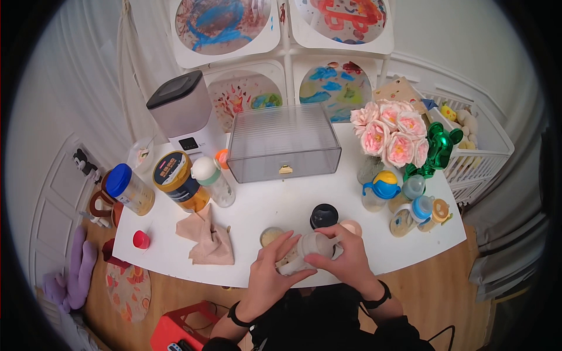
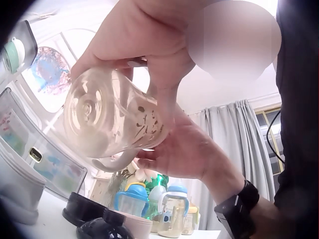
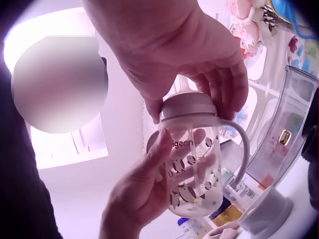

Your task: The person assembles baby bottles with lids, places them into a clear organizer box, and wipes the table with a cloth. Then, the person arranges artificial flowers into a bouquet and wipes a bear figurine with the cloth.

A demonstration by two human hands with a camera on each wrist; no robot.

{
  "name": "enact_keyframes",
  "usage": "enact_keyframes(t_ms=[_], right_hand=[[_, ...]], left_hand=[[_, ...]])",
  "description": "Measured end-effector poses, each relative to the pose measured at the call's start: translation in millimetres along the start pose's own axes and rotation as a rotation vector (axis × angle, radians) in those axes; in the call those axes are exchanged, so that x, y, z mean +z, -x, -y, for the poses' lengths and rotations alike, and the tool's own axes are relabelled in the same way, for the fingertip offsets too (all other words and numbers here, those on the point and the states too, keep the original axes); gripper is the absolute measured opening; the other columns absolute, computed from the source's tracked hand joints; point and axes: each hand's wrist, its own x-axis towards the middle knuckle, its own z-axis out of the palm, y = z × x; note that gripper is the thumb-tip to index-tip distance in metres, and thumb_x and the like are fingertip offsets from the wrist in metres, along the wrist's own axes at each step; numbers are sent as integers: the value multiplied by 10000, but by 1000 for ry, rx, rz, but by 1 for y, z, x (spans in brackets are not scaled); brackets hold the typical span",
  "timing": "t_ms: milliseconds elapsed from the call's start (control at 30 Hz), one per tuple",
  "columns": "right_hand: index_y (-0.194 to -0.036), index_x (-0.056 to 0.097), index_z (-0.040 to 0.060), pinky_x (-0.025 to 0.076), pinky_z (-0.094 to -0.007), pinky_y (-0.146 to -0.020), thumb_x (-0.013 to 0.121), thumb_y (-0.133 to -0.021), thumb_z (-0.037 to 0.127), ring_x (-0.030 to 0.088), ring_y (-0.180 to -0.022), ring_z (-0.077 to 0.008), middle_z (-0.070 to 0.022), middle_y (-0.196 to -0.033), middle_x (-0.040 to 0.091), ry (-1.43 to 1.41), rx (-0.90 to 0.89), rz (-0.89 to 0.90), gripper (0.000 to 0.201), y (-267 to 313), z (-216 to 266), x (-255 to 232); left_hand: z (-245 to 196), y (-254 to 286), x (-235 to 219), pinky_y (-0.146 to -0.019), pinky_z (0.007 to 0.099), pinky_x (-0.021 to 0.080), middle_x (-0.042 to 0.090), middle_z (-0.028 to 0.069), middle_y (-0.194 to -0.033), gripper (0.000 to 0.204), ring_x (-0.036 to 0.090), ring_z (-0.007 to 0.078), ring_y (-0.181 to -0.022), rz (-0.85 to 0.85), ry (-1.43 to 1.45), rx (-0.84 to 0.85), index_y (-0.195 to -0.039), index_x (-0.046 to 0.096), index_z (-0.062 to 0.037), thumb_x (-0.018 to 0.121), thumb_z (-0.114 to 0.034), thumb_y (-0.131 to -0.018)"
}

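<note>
A clear baby bottle [image 1: 290, 261] [image 2: 114, 117] [image 3: 192, 174] with dark printed animal shapes, a grey collar [image 3: 189, 104] and a grey handle is held above the table's front edge. My left hand [image 1: 270, 275] [image 3: 137, 194] curls round the bottle's body. My right hand [image 1: 346, 260] [image 3: 179, 55] grips the collar at the top, thumb on one side and fingers on the other. In the right wrist view a pale teat shows above the collar, partly behind the right hand. The bottle lies tilted in the head view.
Just beyond the hands are a black round item [image 1: 324, 216], a pink round item [image 1: 352, 227] and a round container [image 1: 271, 236]. A beige cloth [image 1: 206, 238] lies left; several bottles and a flower vase [image 1: 370, 169] stand right. A clear case [image 1: 284, 146] stands behind.
</note>
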Motion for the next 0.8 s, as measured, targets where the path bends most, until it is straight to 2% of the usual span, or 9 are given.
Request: enact_keyframes(t_ms=[133, 200, 300, 400, 500, 567, 633, 700, 800], right_hand=[[-1110, 626, 28, 535, -319, -755, 870, -719, 282, 677, -852, -202, -76, -973, 681, 35, -54, -1, 527, 7, 1, -12], [-1138, 614, 27, 528, -331, -802, 856, -737, 258, 669, -915, -215, -89, -1017, 673, 31, -16, 207, 522, 6, 5, -28], [-1161, 603, 20, 512, -350, -852, 836, -757, 233, 647, -995, -231, -103, -1073, 660, -183, -162, 202, 513, -2, 10, -22], [-1194, 599, 31, 491, -367, -906, 820, -771, 233, 620, -1059, -257, -121, -1128, 641, -220, -131, 169, 518, -1, 3, -7], [-1214, 600, 37, 483, -368, -937, 813, -782, 249, 620, -1069, -274, -127, -1146, 635, 35, -154, -68, 527, 9, -8, 22], [-1262, 568, 41, 469, -378, -950, 806, -793, 271, 612, -1062, -307, -151, -1184, 611, 69, -190, -63, 573, 7, -8, 21], [-1326, 498, 38, 464, -388, -930, 782, -823, 287, 597, -1071, -325, -166, -1209, 591, -213, -186, 224, 629, 0, -7, 11], [-1355, 464, 47, 461, -393, -922, 767, -839, 303, 586, -1089, -327, -172, -1229, 580, -282, -136, 315, 651, -1, -4, 12], [-1386, 422, 53, 457, -394, -915, 740, -863, 343, 574, -1122, -326, -178, -1260, 568, -220, -89, 352, 677, 1, -3, 20]], left_hand=[[0, -2, -6, -979, 381, 504, 653, 183, -1231, 978, 609, 274, -1189, 42, 164, -48, -1397, 386, -63, 940, -86, -591], [12, -3, -13, -981, 374, 507, 636, 184, -1258, 1007, 613, 285, -1180, 144, 471, -160, -1423, 355, -65, 932, -66, -598], [12, -4, -16, -935, 330, 517, 669, 182, -1215, 920, 623, 280, -1184, 230, 625, -213, -1408, 384, -94, 914, -223, -667], [6, -3, -9, -924, 333, 523, 676, 180, -1202, 927, 623, 265, -1181, 161, 313, -154, -1411, 393, -102, 920, -179, -652], [9, -4, -2, -920, 334, 526, 679, 184, -1193, 974, 614, 258, -1189, 145, 184, -217, -1442, 376, -105, 926, -153, -639], [25, 2, -4, -918, 332, 527, 677, 188, -1194, 984, 616, 257, -1187, 157, 275, -212, -1453, 371, -106, 924, -148, -641], [28, 2, -13, -916, 330, 528, 676, 193, -1195, 993, 618, 255, -1184, 166, 369, -217, -1464, 366, -108, 922, -143, -642], [16, 2, -23, -910, 334, 531, 673, 200, -1194, 985, 618, 254, -1183, 201, 736, -272, -1471, 369, -108, 914, -125, -651], [22, 4, -19, -892, 338, 538, 677, 204, -1179, 941, 645, 256, -1141, 49, 398, -157, -1453, 390, -90, 902, -101, -664]])
